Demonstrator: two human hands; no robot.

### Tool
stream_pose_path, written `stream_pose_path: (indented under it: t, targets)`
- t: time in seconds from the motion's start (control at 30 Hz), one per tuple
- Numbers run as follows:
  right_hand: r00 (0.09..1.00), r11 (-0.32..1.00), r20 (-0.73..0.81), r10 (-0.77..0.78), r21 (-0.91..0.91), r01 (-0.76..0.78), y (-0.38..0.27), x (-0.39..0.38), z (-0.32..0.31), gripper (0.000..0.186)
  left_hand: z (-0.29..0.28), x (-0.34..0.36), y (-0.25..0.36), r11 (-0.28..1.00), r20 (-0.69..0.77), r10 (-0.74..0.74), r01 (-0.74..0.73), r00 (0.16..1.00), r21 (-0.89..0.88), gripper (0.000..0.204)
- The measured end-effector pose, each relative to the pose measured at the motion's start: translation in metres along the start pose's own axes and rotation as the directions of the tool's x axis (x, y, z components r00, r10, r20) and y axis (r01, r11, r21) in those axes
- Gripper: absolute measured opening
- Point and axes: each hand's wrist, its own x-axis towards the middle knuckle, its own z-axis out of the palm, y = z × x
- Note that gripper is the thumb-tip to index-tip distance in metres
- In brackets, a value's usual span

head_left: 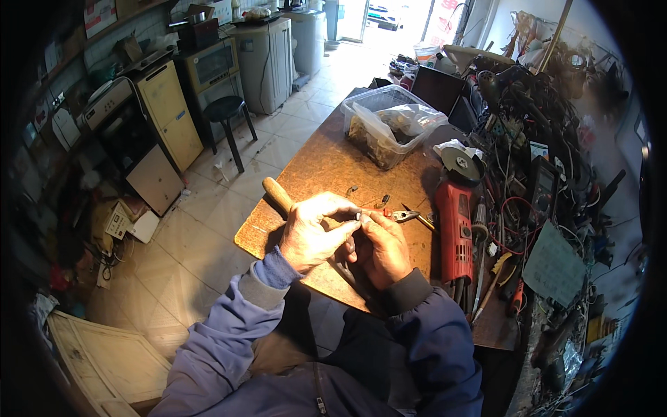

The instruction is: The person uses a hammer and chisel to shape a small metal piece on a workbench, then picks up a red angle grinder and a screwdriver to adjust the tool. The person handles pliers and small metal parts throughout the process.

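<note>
My left hand point(313, 233) and my right hand point(383, 249) meet over the near part of the brown wooden table point(260, 233). Between their fingertips is a tiny pale piece point(358, 216), too small to name. Both hands are closed in a pinch at it. Beside my left hand lies a tool with a rounded wooden handle point(278, 194), its other end hidden under the hands. Just beyond my right fingers rest red-handled pliers point(401, 216), with two small dark parts, one a bent dark piece point(352, 189) and the other a curved part point(382, 201).
A red angle grinder point(455, 229) lies to the right. Farther back stands a clear plastic box point(389, 156) with a bag in it. Tangled cables point(517, 104), a multimeter point(543, 184) and a green sheet point(554, 264) crowd the right side. A black stool point(226, 108) stands left.
</note>
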Motion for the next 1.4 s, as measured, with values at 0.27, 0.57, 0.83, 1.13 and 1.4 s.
stream_pose_path:
  t: [0.27,0.57,0.83,1.13,1.4]
  targets:
    - [1.000,0.999,-0.028,-0.008,-0.044,0.007,0.001,0.001,0.002,0.020,0.002,-0.002,0.005,0.997,-0.015,-0.065,0.065,0.998,-0.041,0.016]
    - [1.000,0.999,-0.007,-0.011,-0.041,0.011,0.003,0.003,-0.003,0.020,0.000,-0.001,0.001,0.993,-0.005,-0.091,0.090,0.996,-0.070,0.017]
    - [0.999,1.000,-0.031,-0.016,-0.021,0.016,0.003,0.002,0.000,0.021,0.000,-0.002,-0.002,0.999,-0.056,-0.016,0.018,0.998,0.032,0.014]
    - [0.998,0.996,-0.053,-0.024,-0.089,0.019,0.001,0.002,0.000,0.023,-0.004,0.000,-0.014,0.981,-0.101,0.073,-0.053,0.992,0.185,0.016]
    - [0.989,0.996,-0.139,-0.059,-0.077,0.049,-0.001,0.001,0.001,0.019,-0.005,0.001,0.000,0.865,-0.071,0.284,-0.223,0.956,0.449,0.019]
